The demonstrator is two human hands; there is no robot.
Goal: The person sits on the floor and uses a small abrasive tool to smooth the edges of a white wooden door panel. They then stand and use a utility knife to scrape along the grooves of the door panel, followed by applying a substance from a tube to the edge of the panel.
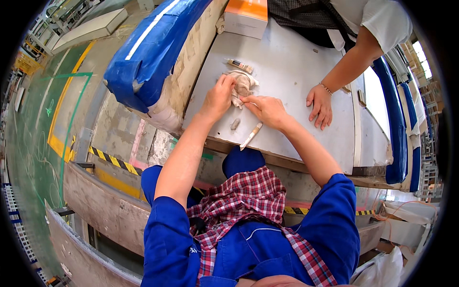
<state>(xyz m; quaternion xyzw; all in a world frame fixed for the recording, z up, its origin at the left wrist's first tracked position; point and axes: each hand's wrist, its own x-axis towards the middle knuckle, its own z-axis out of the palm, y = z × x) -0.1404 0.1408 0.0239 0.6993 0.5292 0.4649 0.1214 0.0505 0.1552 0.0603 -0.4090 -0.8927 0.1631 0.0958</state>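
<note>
A crumpled beige cloth lies on the pale worktop. My left hand is closed on the cloth's left side, fingertips partly hidden. My right hand pinches at its lower end, with thumb and index finger together; any smaller item between them is too small to make out. A labelled tube lies just above the cloth. Below my hands lie a small greyish piece and a slender white tube or stick with a beige band.
A co-worker's open hand rests right of my hands, below a dark checked item. An orange-and-white box stands at the back. Blue padded edges flank the worktop. A dark, scuffed rail runs low behind my left arm.
</note>
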